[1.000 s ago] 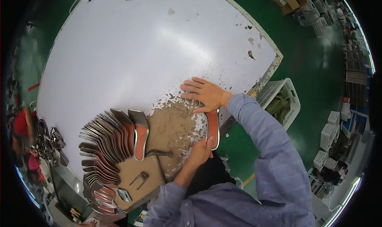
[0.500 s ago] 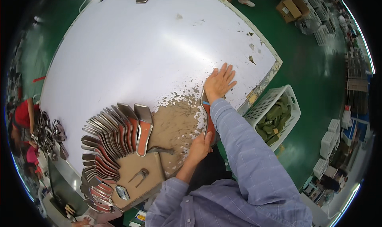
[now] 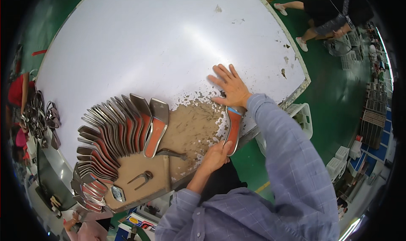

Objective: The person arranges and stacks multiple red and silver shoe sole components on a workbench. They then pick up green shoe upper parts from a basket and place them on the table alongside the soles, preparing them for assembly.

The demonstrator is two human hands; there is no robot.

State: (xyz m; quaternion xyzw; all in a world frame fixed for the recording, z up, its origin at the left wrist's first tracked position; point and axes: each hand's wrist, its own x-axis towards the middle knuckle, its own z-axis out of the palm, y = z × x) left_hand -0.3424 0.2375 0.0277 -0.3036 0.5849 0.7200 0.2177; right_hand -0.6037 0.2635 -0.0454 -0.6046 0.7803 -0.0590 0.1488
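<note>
My left hand [image 3: 216, 157] is closed round the near end of a curved shoe insole [image 3: 234, 127], orange with a pale rim and a blue band near its far end. Just beyond that end is my right hand [image 3: 231, 89], fingers spread over the white tabletop, its wrist hiding the insole's tip. To the left, a curved row of similar insoles [image 3: 122, 131] stands fanned out, overlapping, with dark grey ends and orange faces. A hammer [image 3: 171, 153] lies between the row and my left hand. Pincers [image 3: 141, 179] rest on a brown board [image 3: 152, 169].
The white table [image 3: 139, 51] has a worn brown patch [image 3: 190, 127] in front of me. A small patterned piece [image 3: 117, 193] lies by the pincers. Beyond the right edge stands a white crate [image 3: 306, 118]. Someone walks [image 3: 325, 21] at the far right; a red-clothed person [image 3: 17, 91] is at left.
My right hand has swung left, its fingers now pointing up and left. The insole's orange face has turned into view. The camera view has shifted, and a walking person has come in at the upper right.
</note>
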